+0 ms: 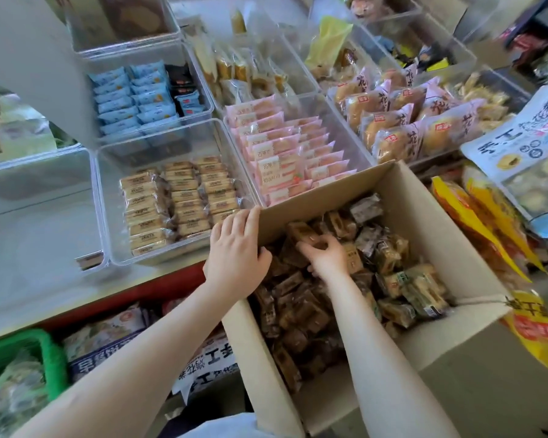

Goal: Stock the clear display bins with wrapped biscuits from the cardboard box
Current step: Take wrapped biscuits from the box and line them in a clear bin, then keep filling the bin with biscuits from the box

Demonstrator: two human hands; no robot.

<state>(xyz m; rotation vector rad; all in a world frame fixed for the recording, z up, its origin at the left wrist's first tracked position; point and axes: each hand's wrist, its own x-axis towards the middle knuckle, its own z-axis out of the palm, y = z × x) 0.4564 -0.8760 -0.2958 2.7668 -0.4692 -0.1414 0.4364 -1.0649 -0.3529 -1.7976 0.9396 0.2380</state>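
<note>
Both sides busy: left hand (pixel 238 248) grips cardboard box (pixel 440 216) rim, right hand (pixel 326 256) pinches wrapped biscuits (pixel 301 235) beside shelf's clear bins (pixel 108 197).

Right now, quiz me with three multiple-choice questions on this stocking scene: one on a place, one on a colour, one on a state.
1. Where is the right hand?
A. inside the cardboard box
B. in a clear bin
C. on the green basket

2. What colour are the wrappers in the bin right behind the box?
A. blue
B. pink
C. black

3. What is the left hand doing?
A. hanging idle
B. holding a biscuit
C. holding the box's edge

Answers: 1 A, its fingers curl round a brown wrapped biscuit there; 2 B, pink packets stand in rows; 3 C, its fingers lie over the rim.
</note>
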